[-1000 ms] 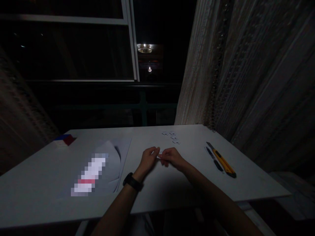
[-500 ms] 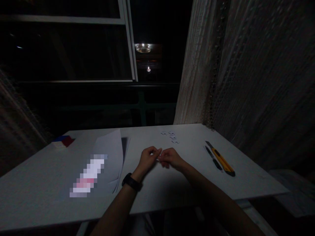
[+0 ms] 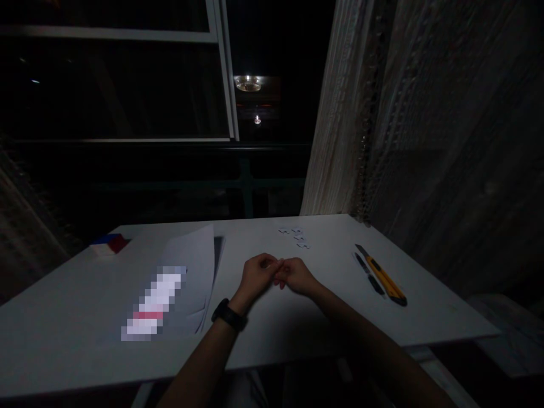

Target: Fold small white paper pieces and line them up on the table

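My left hand (image 3: 258, 276), with a black watch (image 3: 229, 315) on its wrist, meets my right hand (image 3: 295, 275) above the middle of the white table. Thumbs and fingers of both are pinched together, tips touching. Whatever lies between them is hidden by the fingers. Beyond the hands, several small white paper pieces (image 3: 300, 238) with dark marks lie in a loose group.
Paper sheets (image 3: 191, 249) and a blurred-out bright rectangle (image 3: 158, 300) lie on the left. A puzzle cube (image 3: 109, 245) sits at the far left. On the right are a pen (image 3: 369, 273) and a yellow box cutter (image 3: 386, 279), blade out. Curtains (image 3: 325, 141) hang behind.
The fingers have closed in more over each other. A small white sliver seen between them before is now hidden. The things on the table have stayed put.
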### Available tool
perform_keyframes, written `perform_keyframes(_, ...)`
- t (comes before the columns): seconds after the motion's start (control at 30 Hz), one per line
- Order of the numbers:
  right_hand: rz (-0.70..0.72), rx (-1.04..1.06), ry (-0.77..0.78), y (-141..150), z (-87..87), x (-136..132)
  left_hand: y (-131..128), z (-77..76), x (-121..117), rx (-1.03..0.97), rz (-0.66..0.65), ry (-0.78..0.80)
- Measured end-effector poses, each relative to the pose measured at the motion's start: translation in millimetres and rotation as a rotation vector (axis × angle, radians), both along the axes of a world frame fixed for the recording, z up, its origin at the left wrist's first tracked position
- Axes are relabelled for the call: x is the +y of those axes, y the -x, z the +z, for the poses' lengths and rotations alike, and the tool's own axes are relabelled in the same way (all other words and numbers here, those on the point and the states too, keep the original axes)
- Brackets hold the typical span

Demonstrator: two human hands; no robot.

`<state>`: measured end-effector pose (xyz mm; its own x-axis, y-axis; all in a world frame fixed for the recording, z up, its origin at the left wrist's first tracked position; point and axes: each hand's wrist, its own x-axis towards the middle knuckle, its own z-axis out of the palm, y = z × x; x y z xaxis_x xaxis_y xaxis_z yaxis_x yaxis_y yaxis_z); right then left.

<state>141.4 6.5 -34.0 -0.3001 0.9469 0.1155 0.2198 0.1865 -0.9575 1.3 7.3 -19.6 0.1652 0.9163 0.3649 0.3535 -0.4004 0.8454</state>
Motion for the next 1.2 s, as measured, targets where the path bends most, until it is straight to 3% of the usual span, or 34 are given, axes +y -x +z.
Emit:
perform_keyframes(0.1, -0.004, -0.056, -0.028, 2, 1.3, -2, 1, -2.6, 2, -0.013, 0.001, 0.047)
perform_keyframes(0.33, -0.117, -0.1, -0.1, 8, 1.6, -5, 3, -3.9, 1, 0.012, 0.103, -0.018)
perform_keyframes(0.57, -0.162, -0.064, -0.084, 10, 1.6, -7, 2, -4.1, 8, -0.165, 0.206, 0.052)
perform_keyframes(0.77, -0.142, 0.152, 0.026, 9, 5.7, -5, 0, 4.1, 5, -0.34, 0.151, 0.146)
perform_keyframes(0.93, -0.233, 0.392, 0.121, 2, 7.3, 2, -2, 3.4, 4, -0.396, 0.083, 0.209)
perform_keyframes(1.07, -0.264, 0.443, 0.124, -2, 5.5, 7, -2, -1.2, 7, -0.341, 0.035, 0.21)
perform_keyframes(1.2, -0.237, 0.403, 0.11, -2, 5.8, 7, 0, -5.9, 10, -0.16, 0.053, 0.095)
